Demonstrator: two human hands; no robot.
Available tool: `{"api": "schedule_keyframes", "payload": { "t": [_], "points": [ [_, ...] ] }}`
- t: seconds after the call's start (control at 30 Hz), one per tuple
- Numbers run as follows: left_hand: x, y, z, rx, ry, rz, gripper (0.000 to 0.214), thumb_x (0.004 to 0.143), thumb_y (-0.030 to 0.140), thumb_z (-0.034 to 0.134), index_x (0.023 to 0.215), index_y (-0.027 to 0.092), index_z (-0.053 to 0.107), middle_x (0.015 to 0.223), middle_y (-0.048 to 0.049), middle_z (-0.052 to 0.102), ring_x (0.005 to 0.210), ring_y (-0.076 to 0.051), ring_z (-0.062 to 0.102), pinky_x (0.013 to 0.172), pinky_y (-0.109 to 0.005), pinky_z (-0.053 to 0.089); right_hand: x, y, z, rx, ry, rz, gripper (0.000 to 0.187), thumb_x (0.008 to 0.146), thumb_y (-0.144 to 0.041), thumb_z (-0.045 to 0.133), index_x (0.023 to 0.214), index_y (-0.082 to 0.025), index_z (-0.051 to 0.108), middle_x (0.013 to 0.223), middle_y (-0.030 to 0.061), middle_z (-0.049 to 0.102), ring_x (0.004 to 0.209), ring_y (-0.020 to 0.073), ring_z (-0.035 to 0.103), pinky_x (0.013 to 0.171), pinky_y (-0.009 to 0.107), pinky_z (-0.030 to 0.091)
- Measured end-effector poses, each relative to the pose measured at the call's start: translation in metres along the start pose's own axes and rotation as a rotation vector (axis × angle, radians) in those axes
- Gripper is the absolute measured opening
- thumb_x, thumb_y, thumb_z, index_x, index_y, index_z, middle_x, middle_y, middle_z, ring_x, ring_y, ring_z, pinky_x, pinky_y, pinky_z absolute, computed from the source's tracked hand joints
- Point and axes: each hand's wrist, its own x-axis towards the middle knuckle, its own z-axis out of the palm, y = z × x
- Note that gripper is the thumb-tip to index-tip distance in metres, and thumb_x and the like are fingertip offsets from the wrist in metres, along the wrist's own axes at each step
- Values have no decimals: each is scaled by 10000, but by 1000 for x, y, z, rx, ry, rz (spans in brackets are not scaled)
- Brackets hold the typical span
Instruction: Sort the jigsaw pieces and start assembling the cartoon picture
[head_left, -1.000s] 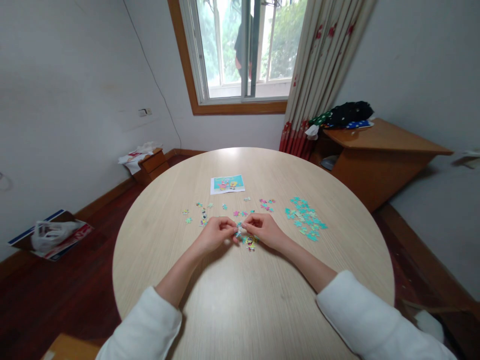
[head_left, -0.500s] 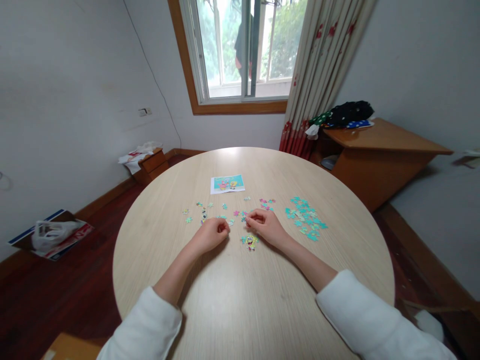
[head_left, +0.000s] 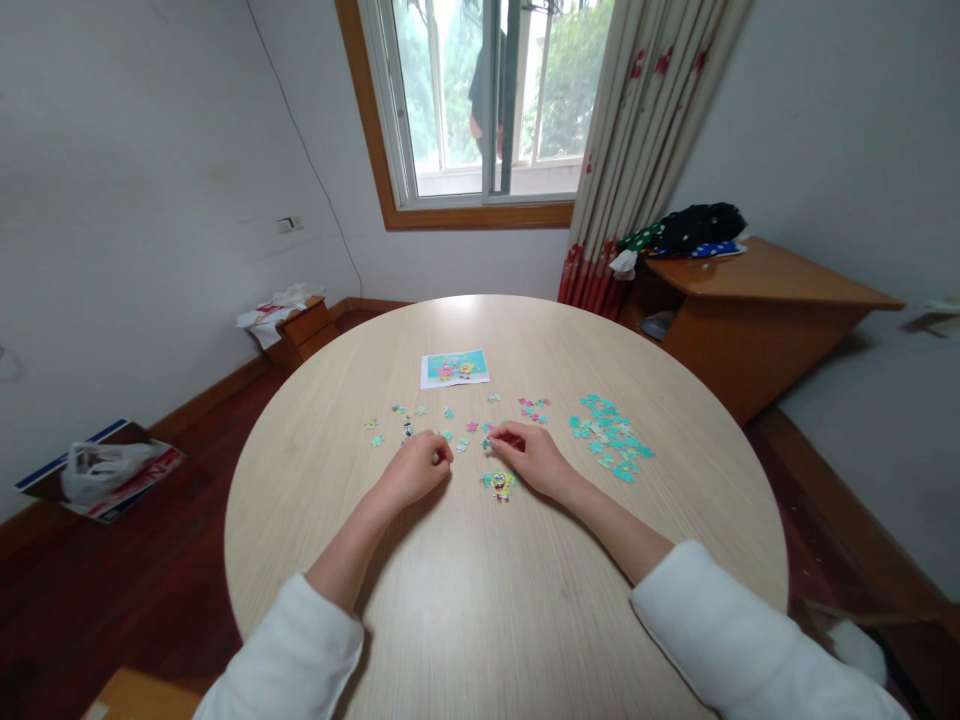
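My right hand (head_left: 525,449) pinches a small puzzle piece (head_left: 487,444) just above the table. My left hand (head_left: 422,466) rests on its side with the fingers curled; whether anything is between them is hidden. Close in front of both hands lies a joined cluster of yellow cartoon-face puzzle pieces (head_left: 500,485). Loose pieces are scattered beyond the hands, among them a pink piece (head_left: 472,427) and a green piece (head_left: 377,440). To the right spreads a heap of turquoise pieces (head_left: 611,437). Farther back lies a printed reference picture (head_left: 455,368) with pink and yellow cartoon figures.
Everything lies on a round pale wooden table (head_left: 480,620). A wooden desk (head_left: 772,275) with dark cloth on it stands at the right, near a curtain (head_left: 645,110). A low wooden cabinet (head_left: 309,322) stands back left, and a plastic bag (head_left: 109,468) lies left.
My left hand has shifted slightly left and away from the right one. My right hand stays almost in place, its fingertips a little lower at the puzzle piece.
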Motion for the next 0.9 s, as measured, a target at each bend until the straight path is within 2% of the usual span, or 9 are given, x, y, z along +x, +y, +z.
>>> {"api": "schedule_keyframes", "payload": {
  "t": [0.2, 0.27, 0.4, 0.57, 0.9],
  "points": [
    [1, -4, 4, 1, 76, 45, 109, 664, 122, 541, 654, 174, 637, 646, -24, 583, 615, -145, 490, 635, -260, 374, -1, 1, 1, 10, -13, -14, 182, 747, -293, 574, 813, -159, 678, 753, 48, 681, 671, 147, 596, 660, 285, 476],
    [1, -3, 7, -25, 105, 74, 97, 706, 176, 568, 758, 173, 650, 727, -30, 615, 640, -141, 501, 645, -257, 386, -2, 0, 2, 22, -29, -13, 188, 745, -287, 575, 825, -155, 683, 766, 52, 685, 686, 151, 601, 664, 287, 474],
    [-2, 4, 12, -71, 83, 166, 255, 712, 230, 639, 963, 188, 639, 877, -50, 640, 732, -152, 532, 689, -264, 411, -4, -3, 2, 54, -68, -21, 191, 753, -266, 566, 848, -157, 691, 809, 56, 694, 726, 156, 607, 687, 293, 474],
    [-4, 10, 15, -64, 83, 220, 218, 713, 171, 645, 928, 205, 653, 877, -52, 645, 807, -171, 550, 753, -287, 419, -5, -7, 3, 147, -112, 23, 227, 747, -277, 583, 899, -145, 688, 839, 67, 696, 744, 161, 618, 684, 294, 485],
    [-5, 12, 14, -12, 45, 295, 237, 745, 118, 600, 969, 184, 642, 850, -33, 623, 770, -138, 544, 699, -252, 412, -5, -8, 5, 251, -161, 54, 254, 726, -290, 599, 910, -136, 681, 789, 53, 685, 711, 144, 615, 679, 285, 495]
  ]
}}
